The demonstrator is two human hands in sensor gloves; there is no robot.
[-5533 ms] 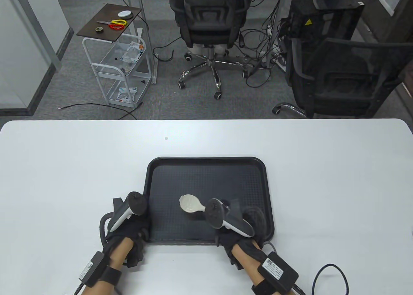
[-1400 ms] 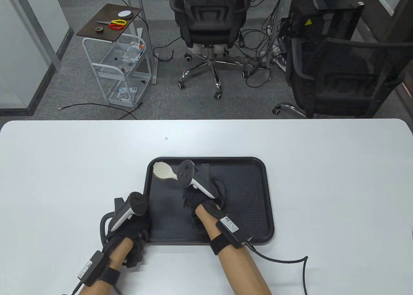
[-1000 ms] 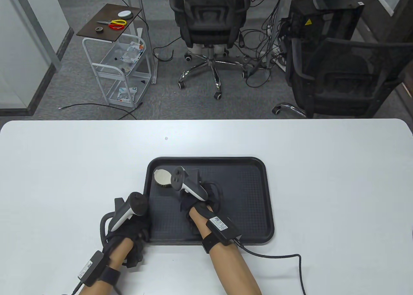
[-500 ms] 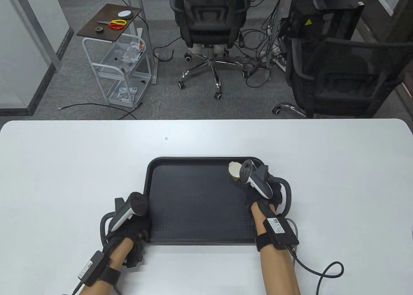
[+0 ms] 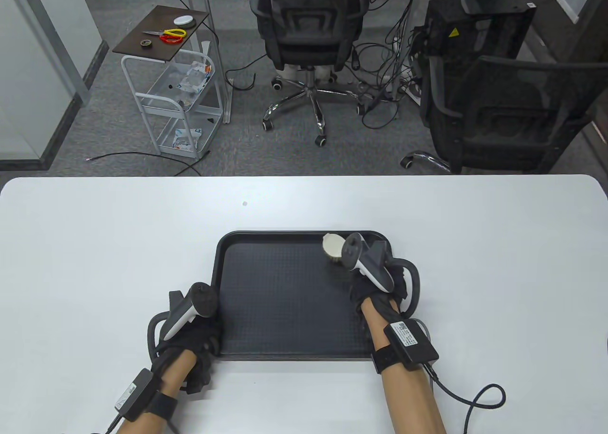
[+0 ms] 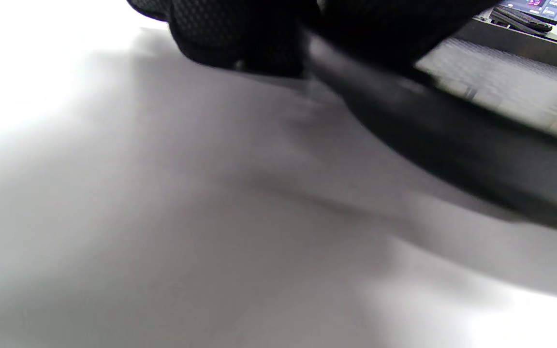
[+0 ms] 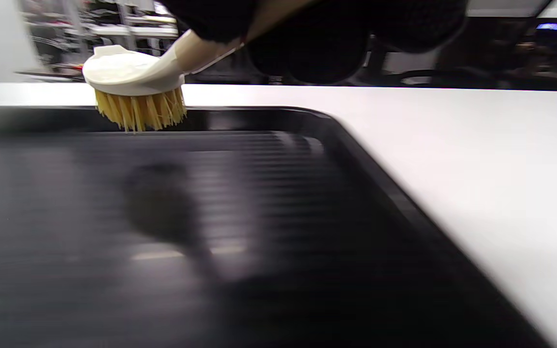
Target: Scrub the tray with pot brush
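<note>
A black textured tray [image 5: 285,301] lies on the white table. My right hand [image 5: 375,287] grips the handle of a pot brush [image 5: 332,248] with a cream head and yellow bristles. The brush head is at the tray's far right corner. In the right wrist view the pot brush [image 7: 133,92] has its bristles at the tray [image 7: 211,232] beside the far rim. My left hand [image 5: 194,329] holds the tray's near left corner. In the left wrist view the fingers [image 6: 240,34] lie against the tray rim [image 6: 443,145].
The white table [image 5: 95,244] spreads wide on all sides of the tray. A cable [image 5: 475,400] loops from my right wrist onto the table. Office chairs [image 5: 308,35] and a small cart [image 5: 180,87] stand beyond the far edge.
The right hand swept the brush from the tray's far left corner to the far right, then came back a little to the left. The left hand has not moved.
</note>
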